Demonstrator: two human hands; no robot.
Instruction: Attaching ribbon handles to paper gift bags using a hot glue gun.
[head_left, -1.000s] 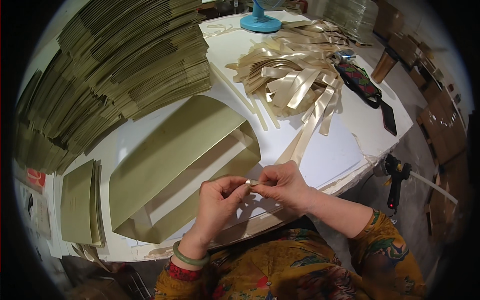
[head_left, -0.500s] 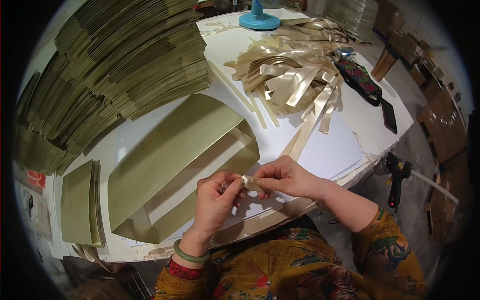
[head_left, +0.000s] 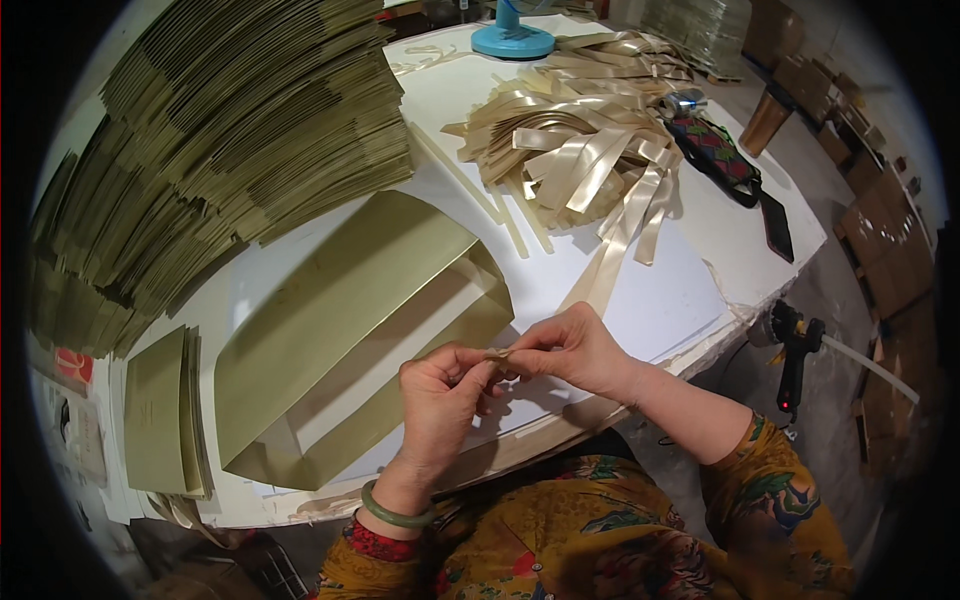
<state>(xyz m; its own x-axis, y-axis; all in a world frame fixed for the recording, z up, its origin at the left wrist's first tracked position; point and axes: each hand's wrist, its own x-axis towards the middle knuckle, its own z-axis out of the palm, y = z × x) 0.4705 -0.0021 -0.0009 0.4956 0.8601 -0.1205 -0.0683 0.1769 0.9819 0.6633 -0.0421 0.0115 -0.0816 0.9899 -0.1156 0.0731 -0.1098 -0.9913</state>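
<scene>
Ribbon (head_left: 497, 353), seemingly one strip, pinched between both left hand (head_left: 442, 395) and right hand (head_left: 572, 348) over one folded bag (head_left: 340, 330).

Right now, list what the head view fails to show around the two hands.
- Ribbon end: pinched between left hand and right hand; fingertips hide its shape.
- Folded olive box: inside shadowed.
- Card stack: cut by the fisheye rim.
- Glue gun: partly behind the table edge.
</scene>
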